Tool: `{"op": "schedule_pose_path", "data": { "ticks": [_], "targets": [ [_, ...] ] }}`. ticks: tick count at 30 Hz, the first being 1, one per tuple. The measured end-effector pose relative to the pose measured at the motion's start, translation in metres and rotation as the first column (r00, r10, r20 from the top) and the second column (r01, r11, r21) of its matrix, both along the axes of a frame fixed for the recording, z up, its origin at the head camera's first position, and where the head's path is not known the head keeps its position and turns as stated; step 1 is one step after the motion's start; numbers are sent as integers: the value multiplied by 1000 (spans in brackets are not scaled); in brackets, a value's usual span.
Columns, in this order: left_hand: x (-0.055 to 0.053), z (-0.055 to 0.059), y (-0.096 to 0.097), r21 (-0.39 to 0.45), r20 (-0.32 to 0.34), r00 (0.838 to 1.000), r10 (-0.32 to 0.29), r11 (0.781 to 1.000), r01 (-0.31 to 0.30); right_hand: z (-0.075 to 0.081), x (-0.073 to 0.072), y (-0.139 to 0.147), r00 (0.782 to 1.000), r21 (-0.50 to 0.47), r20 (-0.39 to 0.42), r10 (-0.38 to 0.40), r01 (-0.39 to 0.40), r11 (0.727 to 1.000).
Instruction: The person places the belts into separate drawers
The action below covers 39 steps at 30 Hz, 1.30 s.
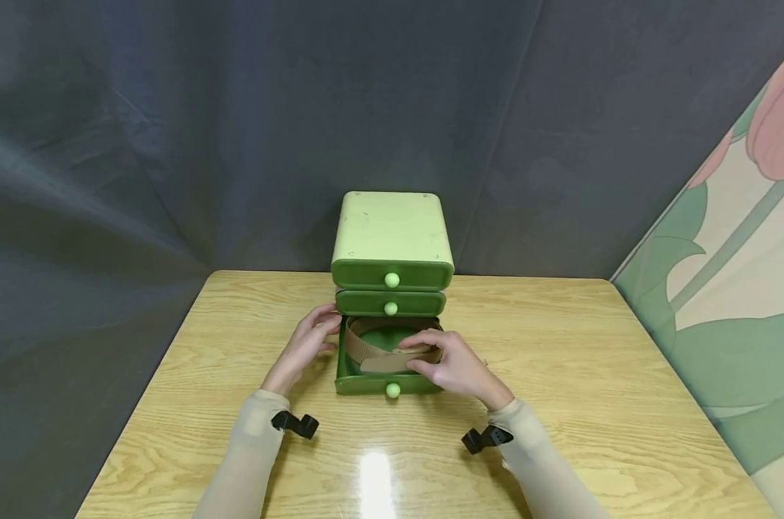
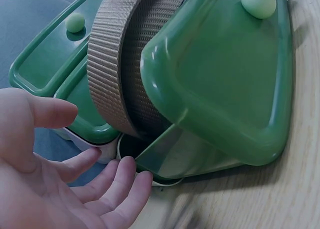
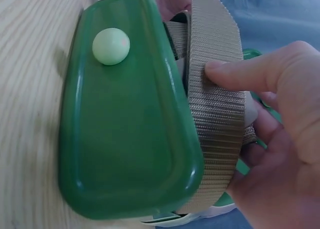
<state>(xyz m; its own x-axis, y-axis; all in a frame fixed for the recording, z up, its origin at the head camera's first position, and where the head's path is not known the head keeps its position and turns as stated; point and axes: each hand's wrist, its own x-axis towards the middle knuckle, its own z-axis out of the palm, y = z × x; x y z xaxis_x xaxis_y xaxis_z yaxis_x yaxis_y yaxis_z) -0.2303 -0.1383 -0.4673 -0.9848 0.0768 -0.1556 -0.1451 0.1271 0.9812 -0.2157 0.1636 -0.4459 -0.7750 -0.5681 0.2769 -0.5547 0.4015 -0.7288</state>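
Observation:
A tan webbing belt (image 1: 366,349) lies in a loose coil in the pulled-out bottom drawer (image 1: 359,386) of a small green chest. My right hand (image 1: 453,366) pinches the belt's strap, with the thumb on its outer face and the fingers behind it, as the right wrist view shows on the ribbed belt (image 3: 215,104). On the drawer's left side is my left hand (image 1: 304,349), its fingers relaxed and holding nothing. The left wrist view shows that hand (image 2: 75,174) palm up, with fingertips close to the drawer's side and the chest; contact is hard to tell.
The chest (image 1: 392,227) has a pale green top and round knobs. Its top drawer (image 1: 359,275) and middle drawer (image 1: 359,303) are above the pulled-out one. It stands on a wooden table (image 1: 535,346) before a dark curtain (image 1: 288,144). A flowered cloth (image 1: 742,288) hangs at the right.

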Motion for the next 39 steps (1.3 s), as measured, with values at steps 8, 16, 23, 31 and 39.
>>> {"op": "schedule_pose_path", "data": {
  "ticks": [8,16,23,31,39],
  "targets": [
    [0,2,0,1,3,1000,3,1000,-3,-1,-4,-5,999,18,40,-32,31,999],
    [-1,1,1,1,5,1000,11,1000,-11,-7,-8,-10,997,23,56,-44,43,999],
    [-1,1,0,2,13,1000,10,1000,-10,-11,-12,-13,998,58,51,-46,43,997],
    [-2,1,0,12,12,1000,8,1000,-8,-17,-16,-17,998,90,38,-45,42,995],
    [-2,0,0,4,10,1000,6,1000,-6,-23,-21,-18,992,86,104,-74,65,994]
  ]
}}
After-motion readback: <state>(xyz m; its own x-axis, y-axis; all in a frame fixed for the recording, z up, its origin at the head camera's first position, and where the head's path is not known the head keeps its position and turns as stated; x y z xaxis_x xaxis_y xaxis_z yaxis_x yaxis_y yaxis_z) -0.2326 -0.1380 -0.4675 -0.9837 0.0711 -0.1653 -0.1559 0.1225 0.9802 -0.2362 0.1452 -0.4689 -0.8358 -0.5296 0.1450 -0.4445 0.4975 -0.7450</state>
